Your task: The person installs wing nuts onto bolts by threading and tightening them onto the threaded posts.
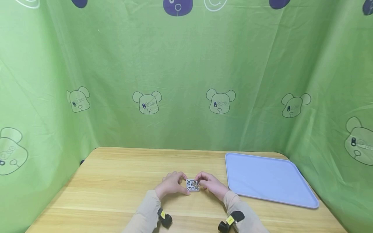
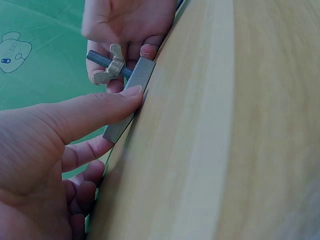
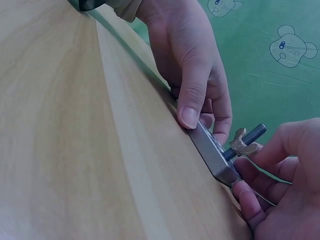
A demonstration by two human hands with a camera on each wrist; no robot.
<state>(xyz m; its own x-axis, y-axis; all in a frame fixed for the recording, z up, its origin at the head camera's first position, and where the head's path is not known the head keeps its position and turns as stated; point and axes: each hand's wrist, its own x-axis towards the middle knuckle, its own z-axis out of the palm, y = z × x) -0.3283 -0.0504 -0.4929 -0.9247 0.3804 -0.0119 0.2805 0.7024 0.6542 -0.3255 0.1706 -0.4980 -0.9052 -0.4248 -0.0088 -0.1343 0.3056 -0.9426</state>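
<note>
A small grey metal block (image 1: 191, 190) with round holes in its top lies flat on the wooden table. From it a dark threaded bolt (image 2: 97, 58) stands up, carrying a brass-coloured wing nut (image 3: 241, 144) partway along the thread. My left hand (image 1: 170, 185) grips the block from the left, thumb on the near side and fingers on the far side. On the other side, my right hand (image 1: 215, 187) has its fingers curled at the wing nut and touches one wing. Its lower fingers lie beside the block's end in the right wrist view.
A pale blue-purple tray (image 1: 268, 179) rests on the table (image 1: 122, 181) to the right of my hands. Green curtains (image 1: 186, 129) with bear prints enclose the back and sides. Each sleeve bears a black wrist camera (image 1: 166, 220).
</note>
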